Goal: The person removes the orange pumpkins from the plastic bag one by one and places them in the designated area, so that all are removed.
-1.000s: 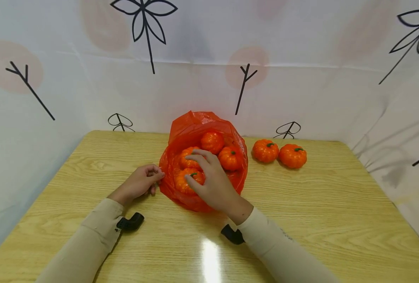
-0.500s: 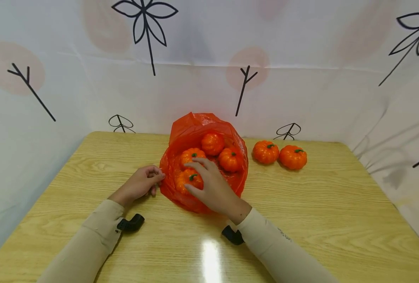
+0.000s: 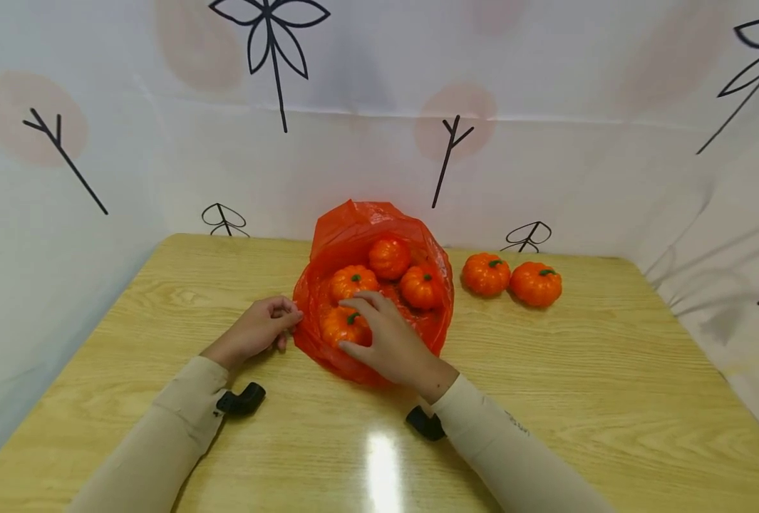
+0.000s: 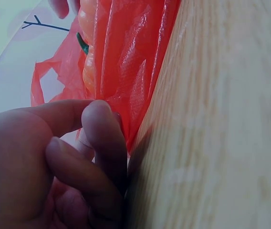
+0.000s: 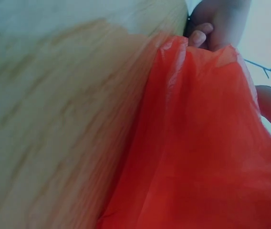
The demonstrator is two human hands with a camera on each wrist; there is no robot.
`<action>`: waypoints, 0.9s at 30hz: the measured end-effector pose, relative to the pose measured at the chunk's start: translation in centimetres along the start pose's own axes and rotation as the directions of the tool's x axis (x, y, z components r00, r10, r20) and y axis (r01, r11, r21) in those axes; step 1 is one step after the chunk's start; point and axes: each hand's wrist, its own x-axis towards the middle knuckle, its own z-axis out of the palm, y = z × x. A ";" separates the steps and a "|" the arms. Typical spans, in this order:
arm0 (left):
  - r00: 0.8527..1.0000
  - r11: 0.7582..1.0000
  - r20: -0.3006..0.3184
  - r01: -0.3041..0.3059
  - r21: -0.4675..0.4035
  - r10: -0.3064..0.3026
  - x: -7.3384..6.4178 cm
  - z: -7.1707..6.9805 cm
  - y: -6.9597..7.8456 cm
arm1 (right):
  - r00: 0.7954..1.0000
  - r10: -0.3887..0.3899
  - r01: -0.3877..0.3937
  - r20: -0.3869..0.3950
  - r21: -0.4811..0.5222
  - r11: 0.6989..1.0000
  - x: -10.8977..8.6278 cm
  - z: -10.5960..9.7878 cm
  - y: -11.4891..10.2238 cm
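Note:
A red plastic bag [image 3: 379, 221] stands mouth-up on the table, with several small orange pumpkins with green stems inside. My left hand [image 3: 260, 331] pinches the bag's left rim between thumb and fingers, as the left wrist view shows closely. Inside the bag's mouth, my right hand [image 3: 392, 342] reaches over the front pumpkin [image 3: 341, 326], thumb and fingers spread apart on its right side. Whether those fingers touch it I cannot tell. Behind it sit another pumpkin [image 3: 352, 279], one at the back [image 3: 389, 258] and one at the right [image 3: 420, 286].
Two more pumpkins, a nearer-left one [image 3: 485, 275] and its neighbour [image 3: 536, 284], rest on the wooden table [image 3: 584, 399] right of the bag. A patterned white cloth wall [image 3: 366, 85] stands behind the table. Black mounts [image 3: 241, 400] sit at both wrists.
My right hand has come slightly lower and nearer over the front pumpkin, uncovering more of the pumpkin behind. The left hand keeps its pinch on the bag. The head view has shifted a little.

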 end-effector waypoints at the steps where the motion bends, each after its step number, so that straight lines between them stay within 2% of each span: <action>1: 1.000 1.000 0.002 -0.004 0.002 0.004 0.0 0.0 0.0 | 1.000 0.002 -0.002 0.005 -0.008 1.000 0.0 0.0 0.0; 10: 1.000 1.000 0.001 0.011 0.000 -0.011 0.0 -0.1 0.0 | 0.998 0.021 -0.018 0.065 -0.041 0.999 0.0 0.2 0.4; 16: 1.000 1.000 0.000 0.003 0.004 -0.003 0.3 0.0 0.1 | 0.997 0.023 -0.018 0.070 -0.067 0.998 0.0 0.1 0.7; 27: 1.000 1.000 0.004 0.001 0.004 -0.001 -0.2 0.0 0.6 | 0.996 0.028 -0.022 0.081 -0.067 0.997 0.1 0.2 0.8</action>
